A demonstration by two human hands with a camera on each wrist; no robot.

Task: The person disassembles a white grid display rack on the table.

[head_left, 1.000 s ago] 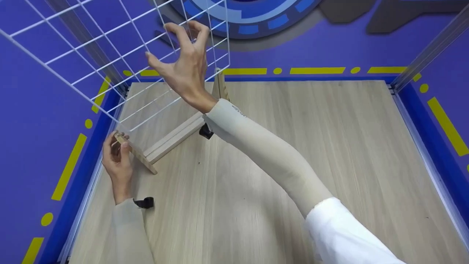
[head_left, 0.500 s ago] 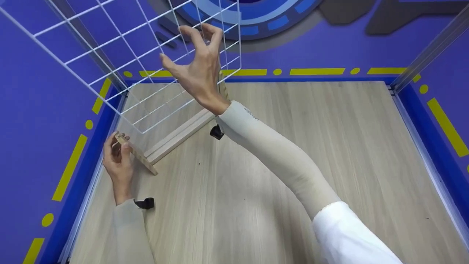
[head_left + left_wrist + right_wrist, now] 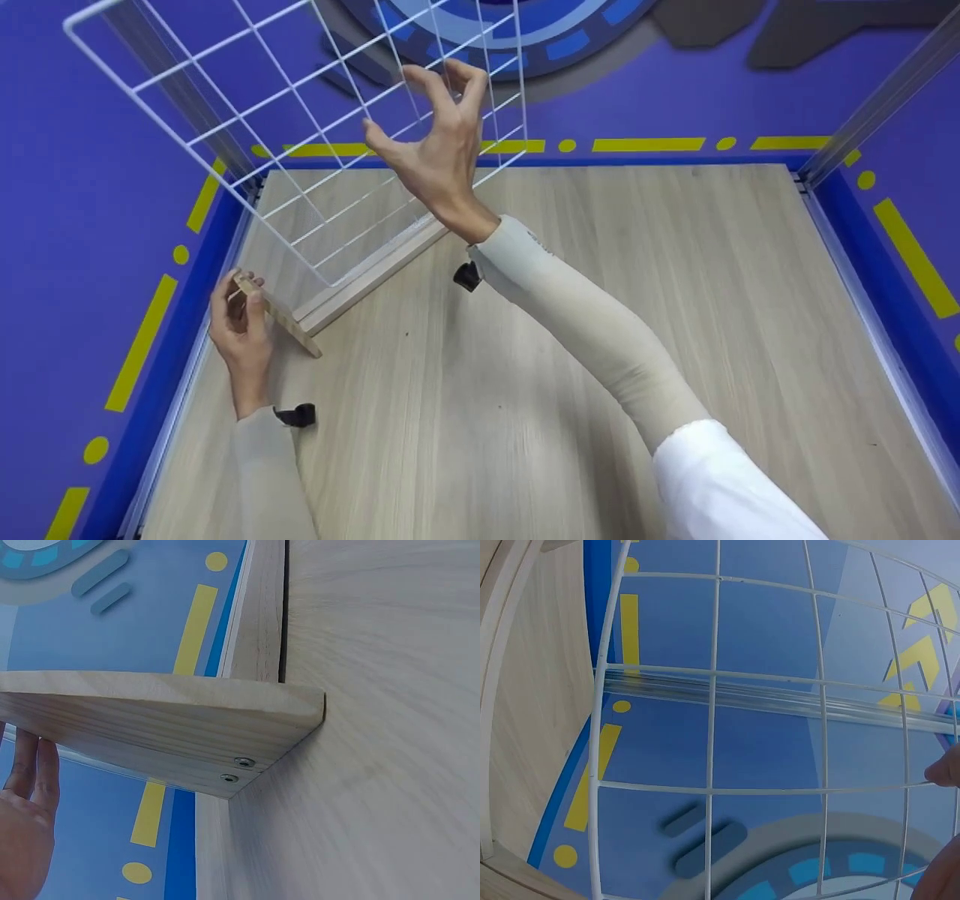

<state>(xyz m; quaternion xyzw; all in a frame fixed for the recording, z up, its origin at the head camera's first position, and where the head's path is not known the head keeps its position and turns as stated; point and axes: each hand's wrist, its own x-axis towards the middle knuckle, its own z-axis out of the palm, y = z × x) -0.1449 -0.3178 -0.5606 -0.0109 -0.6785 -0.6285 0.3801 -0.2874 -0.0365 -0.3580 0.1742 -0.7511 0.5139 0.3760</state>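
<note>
Over by the bench's left edge, the left hand has a firm grip on the raised end of the near side piece of the wooden stand; should that slacken, the stand could well skid or tip under load. Next along, the white wire grid hangs aslant above the crossbar, toward the bench's far left corner; lowered crooked, it may miss the bar or knock the side piece. Then the right hand, thumb and fingers hooked on the wires: a slip there could let the grid swing. Now the murky bits! The left wrist view catches only part of the left hand, the head view crops the grid's top, wire-to-wood contact can't be judged, and the right hand and wrist screen the stand's far end.
</note>
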